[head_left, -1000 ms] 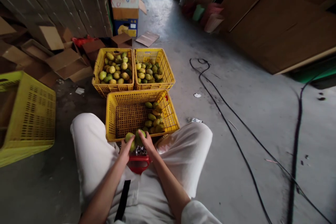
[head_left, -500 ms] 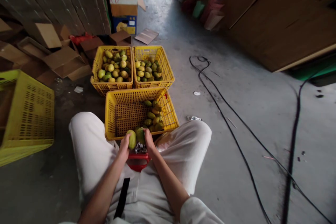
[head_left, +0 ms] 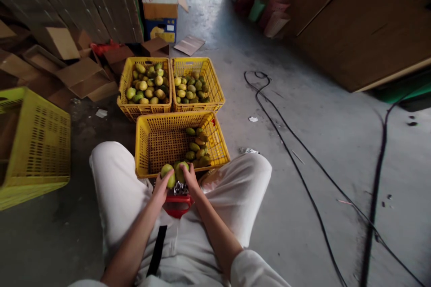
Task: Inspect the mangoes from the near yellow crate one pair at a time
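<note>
Since the earlier frame, the left fruit [head_left: 171,180] and right fruit [head_left: 182,171] have turned slightly. The near crate [head_left: 161,143] stands at 12 o'clock, its visible fruit [head_left: 194,147] mostly toward 3; beyond, the left crate [head_left: 144,110] at 11 is fuller than the right crate [head_left: 216,89] near 1. We judge the near one partly stocked. Our left hand [head_left: 161,189] and right hand [head_left: 191,180] each wrap fingers around one fruit, at its 6 o'clock rim.

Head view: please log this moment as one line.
left hand: holds green fruit | right hand: holds green fruit | near yellow crate: fruit at right side | rear yellow crates: both hold fruit
</note>
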Demonstrator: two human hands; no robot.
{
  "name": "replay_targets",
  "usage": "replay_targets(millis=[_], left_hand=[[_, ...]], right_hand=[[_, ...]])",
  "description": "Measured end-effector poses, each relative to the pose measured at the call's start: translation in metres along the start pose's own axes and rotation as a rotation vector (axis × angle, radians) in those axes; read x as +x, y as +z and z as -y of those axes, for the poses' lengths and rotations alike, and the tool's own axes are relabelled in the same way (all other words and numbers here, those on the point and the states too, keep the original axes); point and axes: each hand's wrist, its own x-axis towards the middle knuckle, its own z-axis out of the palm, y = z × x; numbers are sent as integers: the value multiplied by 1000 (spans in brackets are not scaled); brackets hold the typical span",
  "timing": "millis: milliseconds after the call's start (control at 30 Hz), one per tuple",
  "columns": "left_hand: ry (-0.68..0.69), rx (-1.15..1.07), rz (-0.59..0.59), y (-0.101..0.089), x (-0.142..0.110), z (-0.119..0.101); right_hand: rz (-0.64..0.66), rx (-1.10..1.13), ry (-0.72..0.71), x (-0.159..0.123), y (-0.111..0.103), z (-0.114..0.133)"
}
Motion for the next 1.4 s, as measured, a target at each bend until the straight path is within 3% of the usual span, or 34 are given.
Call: replay_targets(millis=[167,267,500,1000,1167,1300,1400], left_hand=[[219,408,102,-23,1,1],[271,471,113,-28,6,6],[303,410,106,-24,5,9],[164,241,32,-4,-6,-7],[84,139,22,3,-12,-16],[205,221,18,-10,-10,-10],[225,235,-1,-14,-5,-4]], right_hand=[[41,19,53,4,-3,-4],[80,54,55,5,-3,-6],[44,103,98,4,0,-10],[-54,112,73,1,4,-6],[44,151,115,0,1,-3],[165,163,104,-1,-2,-4],[171,179,107,-2,-2,-5]])
